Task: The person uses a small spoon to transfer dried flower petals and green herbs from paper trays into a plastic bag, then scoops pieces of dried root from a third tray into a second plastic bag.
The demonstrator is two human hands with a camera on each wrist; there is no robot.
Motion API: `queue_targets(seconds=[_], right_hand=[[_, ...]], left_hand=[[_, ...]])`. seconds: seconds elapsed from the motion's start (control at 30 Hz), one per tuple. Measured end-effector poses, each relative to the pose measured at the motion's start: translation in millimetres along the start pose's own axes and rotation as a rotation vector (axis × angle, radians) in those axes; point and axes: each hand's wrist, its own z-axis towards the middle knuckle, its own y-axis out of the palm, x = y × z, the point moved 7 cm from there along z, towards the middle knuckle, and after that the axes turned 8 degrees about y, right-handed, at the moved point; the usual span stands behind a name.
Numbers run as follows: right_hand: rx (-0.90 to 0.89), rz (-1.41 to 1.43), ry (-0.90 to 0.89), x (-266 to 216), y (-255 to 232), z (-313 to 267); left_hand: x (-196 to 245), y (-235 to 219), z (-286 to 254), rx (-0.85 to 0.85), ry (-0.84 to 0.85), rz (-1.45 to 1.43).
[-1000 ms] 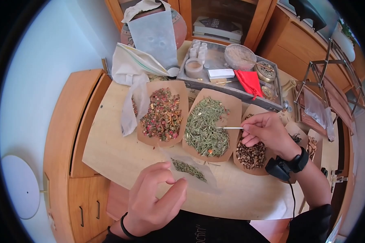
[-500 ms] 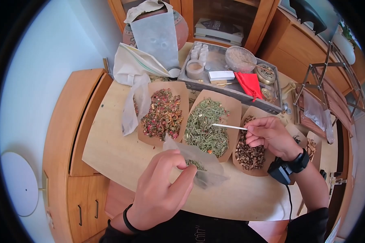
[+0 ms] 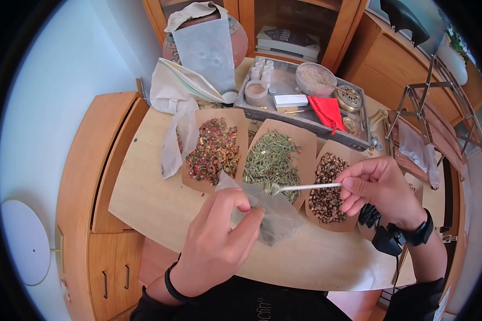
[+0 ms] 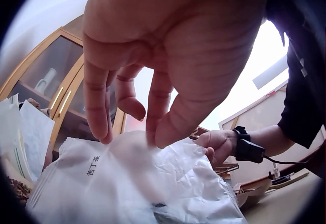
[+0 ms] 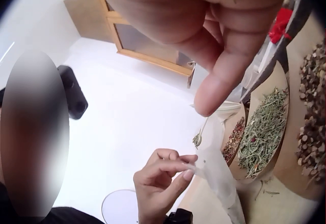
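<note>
My left hand (image 3: 211, 249) pinches the rim of a translucent bag (image 3: 284, 216) between thumb and forefinger. Dark printed characters show on the bag (image 4: 94, 165) in the left wrist view. With thumb and fingertips, my right hand (image 3: 380, 190) holds a slim white spoon (image 3: 313, 187) by its handle end. Its bowl carries a little green dried herb (image 5: 197, 140) and is right at the bag's opening. Behind the bag, a brown paper tray (image 3: 308, 142) holds needle-like green herb (image 3: 270, 155). Brown chopped pieces (image 3: 326, 200) fill another tray, to the left of my right hand.
A third paper tray (image 3: 241, 119) holds a reddish flower mix (image 3: 214, 150). Farther back, a grey tray (image 3: 300, 119) carries small white bottles, a bowl of powder (image 3: 316, 77) and a red cloth (image 3: 326, 112). A folding rack (image 3: 428, 107) stands at the right.
My left hand has raised and opened out the bag, which lay flatter on the table. My right hand has moved the spoon from the green herb toward me, over the bag, with herb in its bowl.
</note>
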Motion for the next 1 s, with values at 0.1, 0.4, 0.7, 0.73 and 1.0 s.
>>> queue_targets(seconds=[0.1, 0.4, 0.7, 0.73, 1.0], right_hand=[[0.006, -0.156, -0.061, -3.7, 15.9, -10.5], [0.282, -0.422, -0.299, -17.5, -18.5, 11.4], [0.098, -0.188, -0.052, 20.4, -11.6, 60.0], [0.044, -0.132, -0.016, 25.7, -8.0, 64.3], [0.02, 0.054, 0.08, 44.3, -19.0, 73.2]], left_hand=[[-0.2, 0.4, 0.7, -0.001, -0.006, 0.002], [2.1, -3.3, -0.7, -0.016, 0.0, 0.003], [3.2, -2.5, 0.7, 0.011, 0.048, 0.001], [2.0, -1.3, 1.1, -0.005, 0.016, 0.005], [1.4, -2.7, 1.4, 0.02, 0.045, 0.006]])
